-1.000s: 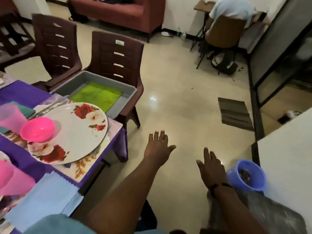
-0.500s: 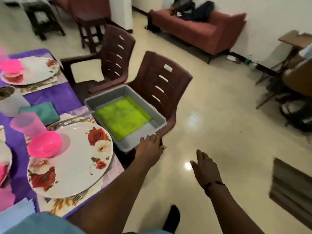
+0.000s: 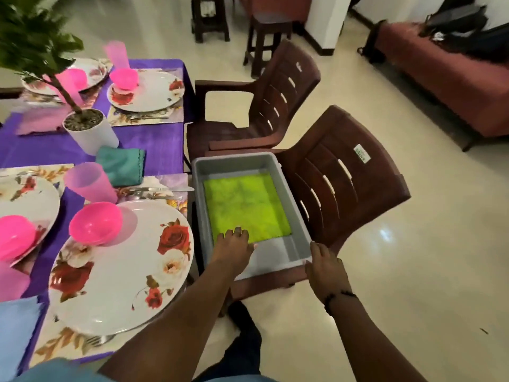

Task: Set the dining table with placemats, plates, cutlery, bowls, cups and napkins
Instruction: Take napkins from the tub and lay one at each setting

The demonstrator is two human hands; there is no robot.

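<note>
Beside the laid tabletop, we have now brought our left hand, fingers straight, onto the green napkin in the grey bin, right hand open at its rim, ready for pickup.

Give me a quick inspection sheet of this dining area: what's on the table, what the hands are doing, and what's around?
Surface: table under a purple cloth.
Job's things: floral plate carrying a pink bowl; pink cup; teal napkin; cutlery; green cloth in a grey tub on a brown chair.
Clutter: potted plant.
Grippers: left hand flat on the green cloth; right hand at the tub's near corner.
Cables: nothing seen.
Surroundings: second chair, red sofa, stools.
</note>
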